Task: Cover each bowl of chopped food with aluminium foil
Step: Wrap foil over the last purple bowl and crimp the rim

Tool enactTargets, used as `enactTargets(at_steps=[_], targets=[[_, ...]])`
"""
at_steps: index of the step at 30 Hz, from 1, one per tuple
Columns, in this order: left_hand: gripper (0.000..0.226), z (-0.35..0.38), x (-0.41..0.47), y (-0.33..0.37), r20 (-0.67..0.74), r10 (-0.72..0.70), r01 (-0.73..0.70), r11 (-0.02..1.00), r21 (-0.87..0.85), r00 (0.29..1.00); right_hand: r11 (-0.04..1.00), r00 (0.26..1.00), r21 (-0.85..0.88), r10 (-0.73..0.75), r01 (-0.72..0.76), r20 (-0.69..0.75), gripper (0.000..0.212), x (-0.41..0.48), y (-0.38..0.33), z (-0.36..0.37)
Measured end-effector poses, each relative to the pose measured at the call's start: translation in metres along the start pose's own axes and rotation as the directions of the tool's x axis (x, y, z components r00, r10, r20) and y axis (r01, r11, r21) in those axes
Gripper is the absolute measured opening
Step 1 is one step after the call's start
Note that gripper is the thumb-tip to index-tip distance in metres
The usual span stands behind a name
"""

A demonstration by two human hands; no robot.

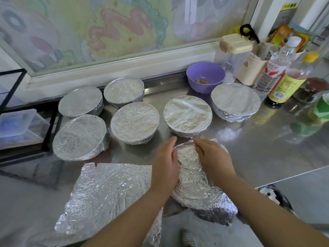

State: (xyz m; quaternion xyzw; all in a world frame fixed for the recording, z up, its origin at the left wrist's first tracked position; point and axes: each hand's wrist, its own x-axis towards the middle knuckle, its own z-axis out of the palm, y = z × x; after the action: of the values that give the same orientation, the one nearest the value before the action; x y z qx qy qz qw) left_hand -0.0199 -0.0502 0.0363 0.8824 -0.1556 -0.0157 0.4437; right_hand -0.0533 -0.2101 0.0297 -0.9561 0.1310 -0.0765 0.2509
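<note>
Nearest bowl (191,179), tabletop (258,139) front: foil-draped; left hand (166,163) and right hand (213,157) flat, fingers straight, pressing its foil. Loose foil sheet (106,196) just left. Six foil-covered bowls (134,120) behind; purple bowl (205,75) uncovered.

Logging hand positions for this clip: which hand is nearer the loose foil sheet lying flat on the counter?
Left. The left hand presses the half-wrapped bowl at the right edge of the loose foil sheet; the right hand presses the bowl's opposite side, farther off.
</note>
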Motion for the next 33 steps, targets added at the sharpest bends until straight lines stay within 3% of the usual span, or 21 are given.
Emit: enactTargets(at_steps=[3, 5, 9, 23, 28, 33], targets=[[0.040, 0.006, 0.024, -0.002, 0.147, 0.160, -0.173, 0.982, 0.076, 0.976, 0.996, 0.998, 0.062, 0.064, -0.063, -0.015, 0.023, 0.003, 0.001, 0.000], [0.036, 0.008, 0.030, -0.007, 0.182, 0.178, -0.198, 0.976, 0.096, 0.967, 0.990, 0.996, 0.107, 0.090, -0.090, 0.004, 0.021, 0.006, 0.004, -0.001], [0.032, 0.004, 0.024, -0.014, 0.177, 0.146, -0.167, 0.979, 0.113, 0.973, 0.985, 0.992, 0.131, 0.105, -0.114, 0.076, 0.017, 0.010, 0.010, -0.005], [0.033, -0.001, 0.019, -0.022, 0.093, 0.033, -0.039, 0.997, 0.068, 0.995, 0.993, 0.979, 0.098, -0.081, 0.064, 0.185, 0.016, 0.038, -0.005, 0.002], [0.031, 0.000, 0.014, -0.020, 0.086, -0.032, 0.028, 0.999, 0.042, 0.996, 0.999, 0.991, 0.025, 0.045, -0.048, 0.129, 0.014, 0.022, 0.010, -0.004], [0.025, 0.002, 0.015, -0.022, 0.152, -0.089, 0.096, 0.995, -0.033, 0.984, 0.978, 0.985, 0.176, 0.089, -0.115, 0.149, 0.016, 0.019, 0.018, 0.004]])
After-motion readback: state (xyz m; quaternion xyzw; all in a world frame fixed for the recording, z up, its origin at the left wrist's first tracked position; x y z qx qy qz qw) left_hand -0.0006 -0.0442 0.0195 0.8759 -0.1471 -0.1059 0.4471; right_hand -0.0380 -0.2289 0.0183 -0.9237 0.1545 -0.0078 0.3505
